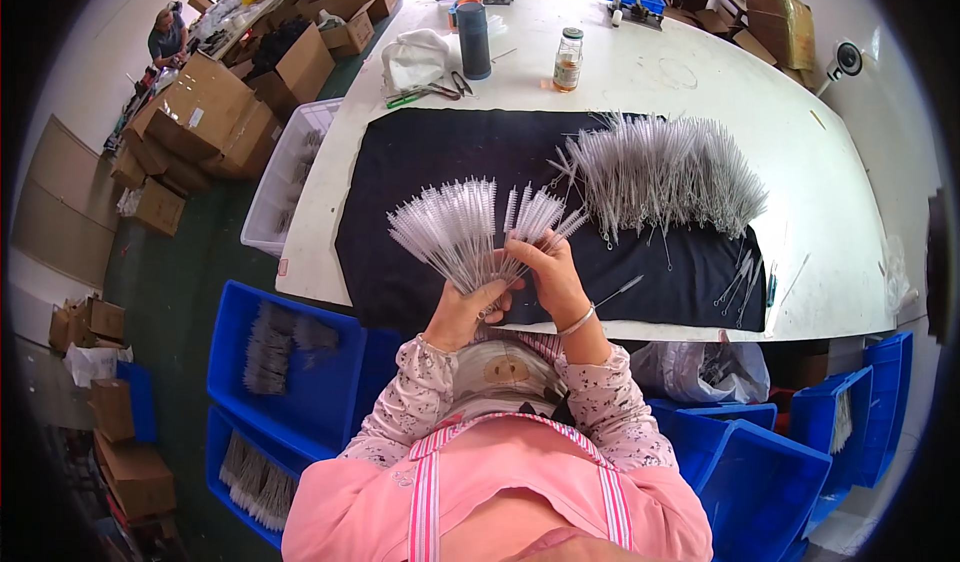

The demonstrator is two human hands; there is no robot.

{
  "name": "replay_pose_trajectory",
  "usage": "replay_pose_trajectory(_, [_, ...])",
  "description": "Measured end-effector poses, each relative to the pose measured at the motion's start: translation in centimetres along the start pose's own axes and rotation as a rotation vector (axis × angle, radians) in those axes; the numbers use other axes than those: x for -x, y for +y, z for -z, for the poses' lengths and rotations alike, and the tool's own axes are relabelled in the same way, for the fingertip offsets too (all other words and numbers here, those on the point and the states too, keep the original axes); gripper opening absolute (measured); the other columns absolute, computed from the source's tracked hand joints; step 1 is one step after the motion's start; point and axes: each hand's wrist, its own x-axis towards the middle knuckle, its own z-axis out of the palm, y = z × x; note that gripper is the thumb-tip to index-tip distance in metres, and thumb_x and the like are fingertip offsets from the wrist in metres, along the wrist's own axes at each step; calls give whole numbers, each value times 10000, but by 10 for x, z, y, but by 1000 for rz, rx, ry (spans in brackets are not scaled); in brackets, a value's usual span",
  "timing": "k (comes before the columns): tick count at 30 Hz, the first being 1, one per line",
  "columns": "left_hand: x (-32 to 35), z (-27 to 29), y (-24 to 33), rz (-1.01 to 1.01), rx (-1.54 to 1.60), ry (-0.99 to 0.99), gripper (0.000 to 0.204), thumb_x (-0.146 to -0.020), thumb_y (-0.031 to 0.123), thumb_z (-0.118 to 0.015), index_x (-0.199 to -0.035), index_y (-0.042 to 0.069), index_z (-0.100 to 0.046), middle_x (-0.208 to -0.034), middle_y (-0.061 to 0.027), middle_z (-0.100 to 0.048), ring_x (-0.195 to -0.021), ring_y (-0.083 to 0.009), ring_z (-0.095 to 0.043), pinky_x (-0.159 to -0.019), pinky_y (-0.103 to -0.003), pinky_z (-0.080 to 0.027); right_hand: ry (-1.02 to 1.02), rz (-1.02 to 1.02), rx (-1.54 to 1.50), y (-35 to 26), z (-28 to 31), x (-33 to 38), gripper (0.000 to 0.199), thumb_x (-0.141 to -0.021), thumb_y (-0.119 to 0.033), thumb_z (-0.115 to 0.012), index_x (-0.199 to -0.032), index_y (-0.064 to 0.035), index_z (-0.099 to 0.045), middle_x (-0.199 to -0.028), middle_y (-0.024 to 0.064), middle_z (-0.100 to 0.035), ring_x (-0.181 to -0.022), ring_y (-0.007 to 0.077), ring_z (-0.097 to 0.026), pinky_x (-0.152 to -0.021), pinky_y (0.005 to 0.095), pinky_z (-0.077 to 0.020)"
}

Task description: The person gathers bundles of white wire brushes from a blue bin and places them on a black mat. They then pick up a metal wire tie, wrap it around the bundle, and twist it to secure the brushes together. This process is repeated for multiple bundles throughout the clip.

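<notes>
My left hand (pixel 464 312) is closed round the wire stems of a fanned bunch of small white-bristled tube brushes (pixel 450 224). Their bristle ends point away from me, and looped wire ends show below the fist. Close beside it, my right hand (pixel 550 274) pinches a smaller group of the same brushes (pixel 538 212), fingers among the stems. Both hands are over the near part of a black cloth (pixel 400 152). A large pile of tube brushes (pixel 665 177) lies on the cloth at the right. One loose brush (pixel 620 290) is just right of my right wrist.
On the white table (pixel 700 72) stand a dark cylindrical flask (pixel 473 42) and a glass jar (pixel 568 60). Scissors (pixel 460 84) lie by a white cloth bag (pixel 415 60). Blue bins (pixel 285 352) holding brushes flank me below the table edge. Cardboard boxes (pixel 205 112) are stacked at left.
</notes>
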Motion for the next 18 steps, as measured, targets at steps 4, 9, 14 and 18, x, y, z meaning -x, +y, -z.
replay_pose_trajectory(4, [-4, 2, -1, -26, -44, 10, 337, -873, 49, -579, -1205, 29, -520, -932, -101, -650, -663, -92, -551, -469, -196, -384, -26, -13, 59, 2, -2, -2, 199, -809, -95, -697, -965, -19, -600, -820, 36, -640, -659, 109, -607, -480, 216, -459])
replay_pose_trajectory(9, [-1, 1, -1, -35, -95, 28, 238, -872, 29, -572, -1110, 20, -561, -895, -75, -643, -655, -94, -549, -474, -197, -395, -7, -51, 7, 1, -13, -2, 284, -778, -97, -731, -1010, -3, -596, -754, 6, -599, -544, 60, -543, -414, 191, -430])
replay_pose_trajectory(14, [1, 10, -10, -15, -58, 1, 313, -858, 27, -596, -1163, 45, -529, -914, -80, -627, -710, -116, -560, -485, -199, -399, -22, -138, 22, 9, -4, -4, 244, -781, -95, -725, -989, -18, -625, -777, 19, -634, -542, 42, -531, -406, 162, -358])
replay_pose_trajectory(18, [-1, 9, -9, -14, -72, 44, 273, -838, 16, -619, -1103, 37, -555, -894, -68, -624, -702, -113, -564, -488, -194, -401, 40, -61, -39, 11, -7, -3, 227, -780, -94, -732, -967, -16, -630, -826, 33, -643, -604, 53, -559, -439, 168, -395])
